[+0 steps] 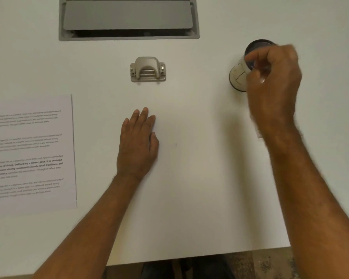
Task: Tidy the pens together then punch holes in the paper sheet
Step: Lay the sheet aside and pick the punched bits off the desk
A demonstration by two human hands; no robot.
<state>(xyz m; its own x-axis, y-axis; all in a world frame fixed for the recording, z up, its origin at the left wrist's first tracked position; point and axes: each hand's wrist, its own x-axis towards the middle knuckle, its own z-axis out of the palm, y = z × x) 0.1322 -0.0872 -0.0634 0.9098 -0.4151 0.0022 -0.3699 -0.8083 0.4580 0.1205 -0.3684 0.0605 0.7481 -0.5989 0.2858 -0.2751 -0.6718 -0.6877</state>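
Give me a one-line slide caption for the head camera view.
Right hand at the cup, left hand flat on the table, punch and paper untouched.

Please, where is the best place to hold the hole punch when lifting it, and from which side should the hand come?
Probably grip the hole punch across its domed lever, coming from above. It sits flat and alone on the table, its open mouth facing the person, and the free left hand lies nearest.

left hand (138,143): flat, palm down, fingers straight and together | right hand (274,85): raised, fingers curled, blurred | both forearms bare
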